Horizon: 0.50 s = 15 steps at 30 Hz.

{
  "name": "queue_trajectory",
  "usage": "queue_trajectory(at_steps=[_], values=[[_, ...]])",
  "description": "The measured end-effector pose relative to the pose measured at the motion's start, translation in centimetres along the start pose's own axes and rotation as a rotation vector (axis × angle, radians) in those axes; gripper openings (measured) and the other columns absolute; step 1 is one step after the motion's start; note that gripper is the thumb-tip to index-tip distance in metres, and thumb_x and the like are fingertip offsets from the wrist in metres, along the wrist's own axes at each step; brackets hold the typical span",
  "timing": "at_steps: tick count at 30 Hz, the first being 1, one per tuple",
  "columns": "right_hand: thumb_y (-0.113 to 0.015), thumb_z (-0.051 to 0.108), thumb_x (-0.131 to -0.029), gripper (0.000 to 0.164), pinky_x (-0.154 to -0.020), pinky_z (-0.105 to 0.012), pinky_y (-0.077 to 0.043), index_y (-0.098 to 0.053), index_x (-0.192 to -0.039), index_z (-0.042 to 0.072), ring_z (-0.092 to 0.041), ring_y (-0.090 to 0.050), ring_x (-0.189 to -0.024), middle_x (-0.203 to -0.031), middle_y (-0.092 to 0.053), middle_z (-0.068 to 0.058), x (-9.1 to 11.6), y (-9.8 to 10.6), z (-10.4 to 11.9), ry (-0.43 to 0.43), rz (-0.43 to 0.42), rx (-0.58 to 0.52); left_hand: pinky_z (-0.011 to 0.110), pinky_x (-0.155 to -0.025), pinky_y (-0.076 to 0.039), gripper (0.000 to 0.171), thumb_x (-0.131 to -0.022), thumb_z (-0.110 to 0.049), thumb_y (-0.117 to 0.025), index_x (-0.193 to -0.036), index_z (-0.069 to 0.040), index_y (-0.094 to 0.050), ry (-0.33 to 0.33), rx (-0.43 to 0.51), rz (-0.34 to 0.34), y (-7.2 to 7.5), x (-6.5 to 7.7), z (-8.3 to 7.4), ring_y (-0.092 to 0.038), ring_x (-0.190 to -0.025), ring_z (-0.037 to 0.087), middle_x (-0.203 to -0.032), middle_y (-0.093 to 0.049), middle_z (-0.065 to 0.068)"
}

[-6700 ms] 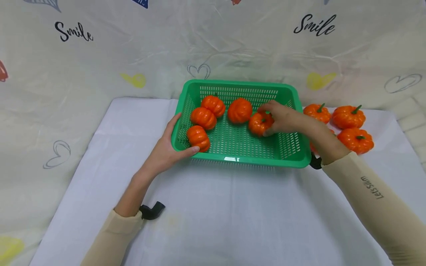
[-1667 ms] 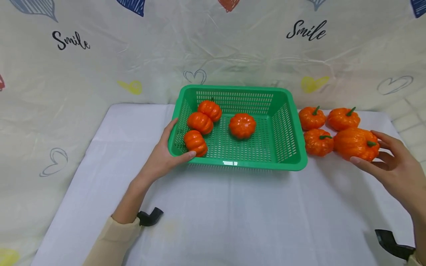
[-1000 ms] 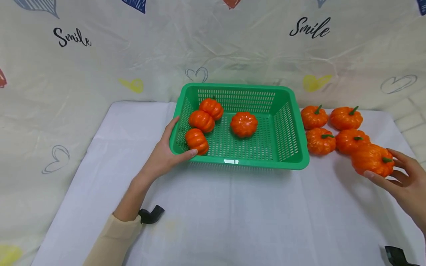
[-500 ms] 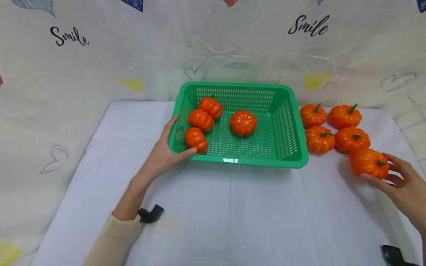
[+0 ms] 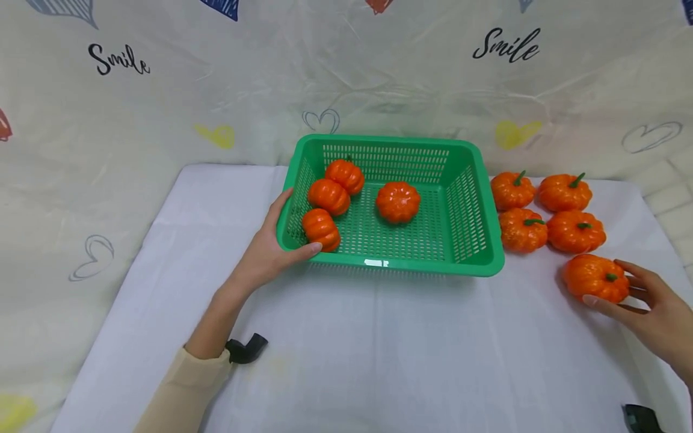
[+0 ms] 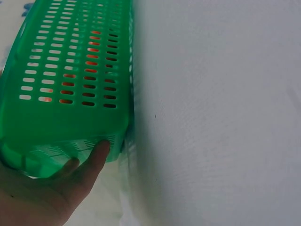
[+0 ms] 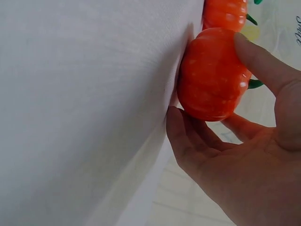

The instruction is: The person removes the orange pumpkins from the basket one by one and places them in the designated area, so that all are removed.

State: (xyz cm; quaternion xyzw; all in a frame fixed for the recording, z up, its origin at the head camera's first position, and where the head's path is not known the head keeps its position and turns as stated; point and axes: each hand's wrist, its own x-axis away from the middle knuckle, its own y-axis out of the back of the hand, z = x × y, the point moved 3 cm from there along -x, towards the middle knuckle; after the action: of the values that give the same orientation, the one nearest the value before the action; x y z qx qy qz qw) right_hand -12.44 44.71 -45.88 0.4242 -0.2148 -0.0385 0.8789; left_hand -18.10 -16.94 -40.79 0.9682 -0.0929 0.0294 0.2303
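Observation:
A small orange toy pumpkin [image 5: 595, 278] with a green stem is held between the thumb and fingers of my right hand [image 5: 652, 307]. It sits at the cloth on the right, in front of the other pumpkins. The right wrist view shows the thumb [image 7: 263, 61] on the pumpkin's [image 7: 211, 75] side and the fingers curved beneath it. My left hand [image 5: 265, 255] grips the left end of a green slotted basket [image 5: 406, 264], thumb over the front rim. Several pumpkins lie inside: a cluster on the left, with one pumpkin [image 5: 397, 202] alone near the middle.
Right of the basket, several more pumpkins stand in two rows, among them a front pumpkin [image 5: 576, 231] and a back pumpkin [image 5: 565, 192]. A white cloth [image 5: 373, 349] covers the table. Behind it hangs a printed sheet [image 5: 379, 66].
Earlier my right hand gripped a pumpkin inside the basket; fewer lie there now. It has since carried a pumpkin over the right-hand group and down to the cloth in front. My left hand stays put.

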Motion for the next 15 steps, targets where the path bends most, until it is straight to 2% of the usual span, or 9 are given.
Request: queue_trajectory(at_steps=[10, 15], values=[[-0.061, 0.048, -0.102, 0.103, -0.107, -0.083, -0.028, 0.003, -0.165, -0.001, -0.064, -0.021, -0.134, -0.161, -0.006, -0.046, 0.6, 0.1, 1.5, 0.025, 0.005, 0.039, 0.062, -0.117, -0.042, 0.106, -0.086, -0.046, -0.082, -0.164, -0.047, -0.009, -0.005, 0.004, -0.008, 0.0, 0.2, 0.1, -0.035, -0.152, 0.027, -0.172, -0.022, -0.008], [-0.061, 0.047, -0.103, 0.102, -0.107, -0.082, -0.029, 0.004, -0.165, -0.001, -0.063, -0.021, -0.133, -0.16, -0.006, -0.046, 0.7, 0.2, 1.5, 0.019, -0.002, 0.045, 0.061, -0.117, -0.043, 0.106, -0.086, -0.046, -0.083, -0.164, -0.046, -0.01, -0.012, 0.013, -0.011, 0.0, 0.0, 0.0, -0.036, -0.151, 0.026, -0.171, -0.025, -0.008]])
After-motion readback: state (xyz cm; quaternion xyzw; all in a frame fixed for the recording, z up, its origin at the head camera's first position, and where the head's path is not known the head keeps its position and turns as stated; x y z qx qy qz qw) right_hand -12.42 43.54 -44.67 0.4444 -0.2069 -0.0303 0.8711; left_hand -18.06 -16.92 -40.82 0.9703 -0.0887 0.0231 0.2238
